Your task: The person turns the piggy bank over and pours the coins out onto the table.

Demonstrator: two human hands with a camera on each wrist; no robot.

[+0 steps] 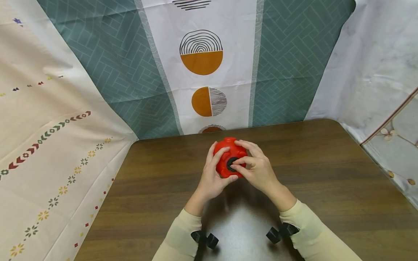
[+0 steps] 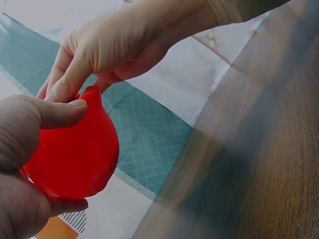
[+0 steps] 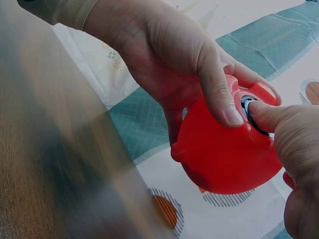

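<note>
A glossy red rounded body (image 1: 223,165) with stubby knobs, shaped like a piggy bank, is held above the table with a round black plug (image 1: 232,164) facing up toward me. My left hand (image 1: 210,179) grips its left side, thumb below and fingers over the top. The right hand (image 1: 259,170) brings thumb and index finger together at the plug, while another finger rests on the red body's upper right. From the left wrist view, the body (image 2: 79,154) hides the plug. The right wrist view shows the right thumb (image 3: 266,117) pressed into the dark ring.
The brown wooden table (image 1: 156,203) extends below both hands. Behind it hangs a teal and white patterned cloth (image 1: 287,72). A cream cloth (image 1: 49,127) drapes on the left, and a pale marbled cloth (image 1: 372,72) on the right.
</note>
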